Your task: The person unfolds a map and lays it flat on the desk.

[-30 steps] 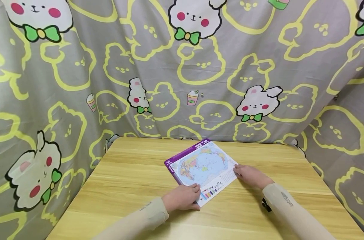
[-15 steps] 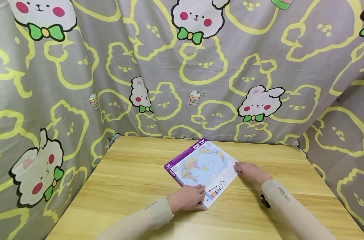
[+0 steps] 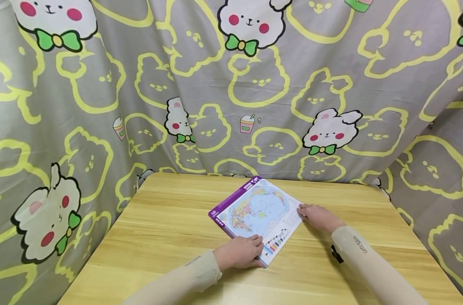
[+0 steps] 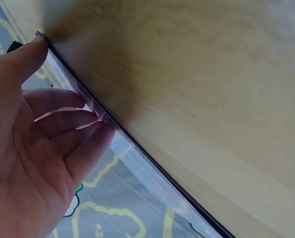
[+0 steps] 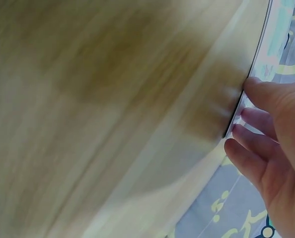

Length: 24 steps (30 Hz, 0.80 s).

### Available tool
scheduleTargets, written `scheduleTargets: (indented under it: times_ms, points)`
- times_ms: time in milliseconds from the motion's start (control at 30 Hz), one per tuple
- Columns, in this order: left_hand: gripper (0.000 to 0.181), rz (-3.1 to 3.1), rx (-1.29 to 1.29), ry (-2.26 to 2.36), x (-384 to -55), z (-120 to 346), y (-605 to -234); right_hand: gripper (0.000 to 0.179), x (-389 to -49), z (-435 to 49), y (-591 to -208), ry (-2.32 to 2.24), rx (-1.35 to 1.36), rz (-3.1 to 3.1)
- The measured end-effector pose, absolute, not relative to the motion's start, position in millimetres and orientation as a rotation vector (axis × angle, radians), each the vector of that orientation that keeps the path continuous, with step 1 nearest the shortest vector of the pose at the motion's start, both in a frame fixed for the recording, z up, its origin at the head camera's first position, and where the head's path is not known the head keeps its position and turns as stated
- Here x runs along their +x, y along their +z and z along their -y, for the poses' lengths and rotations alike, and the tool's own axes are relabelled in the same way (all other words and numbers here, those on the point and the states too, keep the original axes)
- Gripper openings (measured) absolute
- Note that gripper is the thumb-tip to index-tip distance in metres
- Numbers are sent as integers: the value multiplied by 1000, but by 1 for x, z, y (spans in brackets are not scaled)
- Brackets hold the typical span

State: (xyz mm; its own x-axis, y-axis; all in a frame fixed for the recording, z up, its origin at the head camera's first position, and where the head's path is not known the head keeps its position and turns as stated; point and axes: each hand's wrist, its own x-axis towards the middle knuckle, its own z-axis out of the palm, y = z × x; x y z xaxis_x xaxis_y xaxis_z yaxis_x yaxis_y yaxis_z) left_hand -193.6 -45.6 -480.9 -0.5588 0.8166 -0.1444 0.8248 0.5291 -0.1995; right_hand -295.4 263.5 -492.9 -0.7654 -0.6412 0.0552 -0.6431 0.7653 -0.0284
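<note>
A world map sheet (image 3: 262,212) with a purple border lies slantwise on the wooden table in the head view. My left hand (image 3: 239,252) holds its near corner, fingers over the printed face and thumb at the edge. In the left wrist view the left fingertips (image 4: 104,126) meet the map's face, while the thumb sits at the dark rim. At the right corner, my right hand (image 3: 318,217) grips the map. The right wrist view has the right thumb (image 5: 257,89) on the map's edge (image 5: 260,47), with the other fingers bent towards the printed side.
Around the map extends the wood-grain table (image 3: 159,228). A grey curtain (image 3: 201,89) with rabbit and yellow outline prints hangs behind and along both sides. A small black object (image 3: 336,254) shows beneath the right wrist.
The map has turned slightly counterclockwise: its near corner has shifted right with my left hand, its far corner left. My right hand has stayed at the right corner.
</note>
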Motion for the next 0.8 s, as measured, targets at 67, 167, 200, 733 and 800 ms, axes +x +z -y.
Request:
scheduleTargets:
  times_ms: [67, 167, 200, 733, 800]
  points:
    - [63, -2706, 1453, -352, -194, 47, -481, 24, -295, -265, -493, 77, 1050, 2910]
    - [63, -2704, 1460, -293, -197, 50, -482, 25, -293, -266, -493, 82, 1021, 2916]
    - [63, -2712, 1457, -277, -198, 51, -482, 26, -292, -266, -493, 80, 1014, 2913]
    - [63, -2830, 1183, -211, -239, 99, -479, 37, -248, -235, -488, 161, 1105, 2882]
    - [64, -2835, 1152, -206, -245, 104, -479, 37, -242, -230, -488, 191, 1137, 2886]
